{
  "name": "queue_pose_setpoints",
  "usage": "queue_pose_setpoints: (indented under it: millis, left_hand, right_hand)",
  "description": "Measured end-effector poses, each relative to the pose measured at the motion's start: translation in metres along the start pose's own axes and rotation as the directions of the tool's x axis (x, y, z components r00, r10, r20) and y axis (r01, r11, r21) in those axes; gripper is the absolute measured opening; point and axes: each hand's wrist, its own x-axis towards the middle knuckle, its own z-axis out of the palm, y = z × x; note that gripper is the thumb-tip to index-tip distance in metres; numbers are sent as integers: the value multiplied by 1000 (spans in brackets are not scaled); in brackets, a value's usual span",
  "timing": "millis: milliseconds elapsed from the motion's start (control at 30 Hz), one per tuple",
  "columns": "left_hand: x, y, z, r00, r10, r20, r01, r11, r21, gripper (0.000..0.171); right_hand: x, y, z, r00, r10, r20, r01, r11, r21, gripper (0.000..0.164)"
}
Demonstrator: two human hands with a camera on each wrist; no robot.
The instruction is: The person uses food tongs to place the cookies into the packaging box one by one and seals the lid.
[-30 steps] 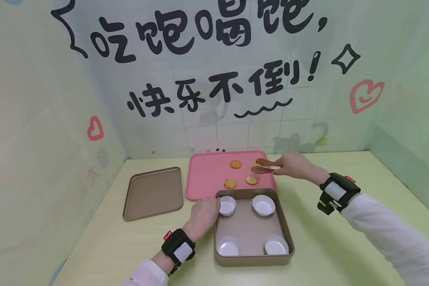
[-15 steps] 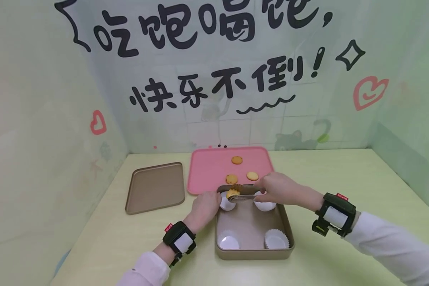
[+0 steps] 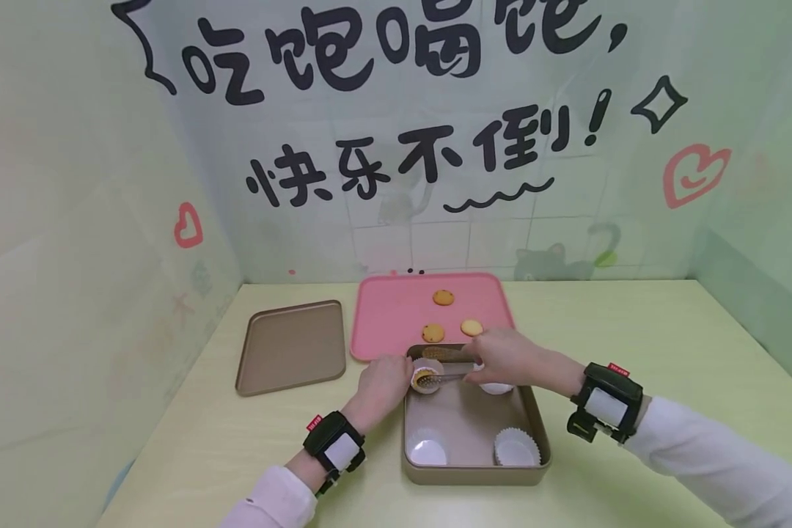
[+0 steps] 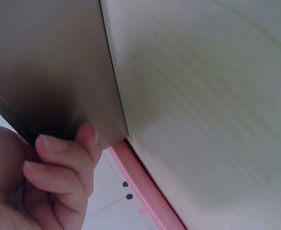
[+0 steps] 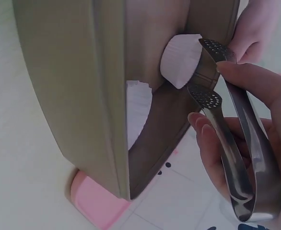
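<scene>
My left hand (image 3: 384,385) grips the back-left edge of a deep brown baking tin (image 3: 475,477), its fingers curled against the wall in the left wrist view. With my right hand (image 3: 510,358) I hold metal food tongs (image 5: 265,187) that have perforated ends. The tong ends stand apart over the back-left paper cup (image 3: 427,364). Inside that cup lies a cookie (image 3: 424,377), partly covered by the lower tong arm. Other white cups sit at the back right (image 3: 496,389), front left (image 3: 427,451) and front right (image 3: 516,447) of the tin.
Behind the tin lies a pink tray (image 3: 392,312) bearing three cookies, one at the back (image 3: 444,297) and two nearer the tin (image 3: 433,333). To the left, a shallow brown tray (image 3: 290,348) rests on the pale table (image 3: 620,352). A printed cloth wall closes off the back.
The right hand carried a cookie in the tongs from the pink tray to the back-left cup. There the tongs spread and the cookie was let go. The left hand stayed on the tin.
</scene>
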Motion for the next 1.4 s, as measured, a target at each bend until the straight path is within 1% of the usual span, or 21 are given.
queue_pose_setpoints:
  millis: [33, 100, 233, 300, 367, 433, 533, 633, 767, 933, 1033, 1167, 1267, 1400]
  left_hand:
    - [0, 1, 0, 1000, -11, -11, 11, 1000, -24, 38]
    - [1, 2, 0, 1000, -5, -20, 5, 1000, -22, 39]
    - [0, 4, -1, 999, -30, -17, 29, 999, -32, 39]
    - [0, 4, -1, 998, -55, -15, 54, 998, -37, 39]
    - [-1, 5, 0, 998, -62, -19, 61, 998, -30, 39]
    - [-1, 4, 0, 997, -73, -14, 73, 997, -26, 39]
    - [-2, 4, 1, 996, -89, -10, 88, 996, -24, 39]
    - [-2, 4, 1, 995, -96, -8, 96, 995, -21, 39]
    - [-2, 5, 1, 995, -95, -18, 95, 995, -21, 39]
    - [-2, 6, 2, 995, -99, -24, 99, 995, -17, 39]
    - [-2, 5, 4, 993, -117, -14, 117, 993, -21, 39]
    - [-2, 5, 4, 990, -140, 4, 140, 990, -26, 39]
    - [-2, 5, 4, 990, -138, 2, 138, 990, -25, 39]
    - [-2, 5, 5, 991, -136, 0, 136, 990, -23, 39]
  right_hand:
    - [-3, -1, -3, 1000, 8, -6, -8, 1000, -7, 22]
    - [-11, -1, -9, 999, 28, -24, -28, 999, -19, 24]
    - [-27, 4, -26, 993, 59, -100, -67, 995, -79, 34]
    - [-33, 10, -35, 988, 77, -135, -93, 989, -112, 42]
    - [-36, 19, -43, 982, 94, -162, -117, 984, -137, 54]
    - [-38, 28, -50, 977, 112, -179, -141, 977, -158, 56]
    - [-35, 44, -54, 975, 117, -188, -152, 971, -184, 52]
    - [-32, 59, -53, 978, 138, -155, -165, 970, -180, 49]
    - [-24, 77, -45, 981, 190, -49, -195, 970, -147, 47]
    - [-11, 90, -33, 966, 249, 71, -243, 967, -75, 37]
    - [-4, 93, -27, 957, 265, 115, -260, 964, -56, 37]
    - [1, 95, -22, 949, 280, 144, -276, 960, -45, 31]
    - [4, 95, -20, 945, 290, 150, -286, 957, -48, 26]
    - [6, 97, -17, 945, 288, 155, -282, 958, -58, 29]
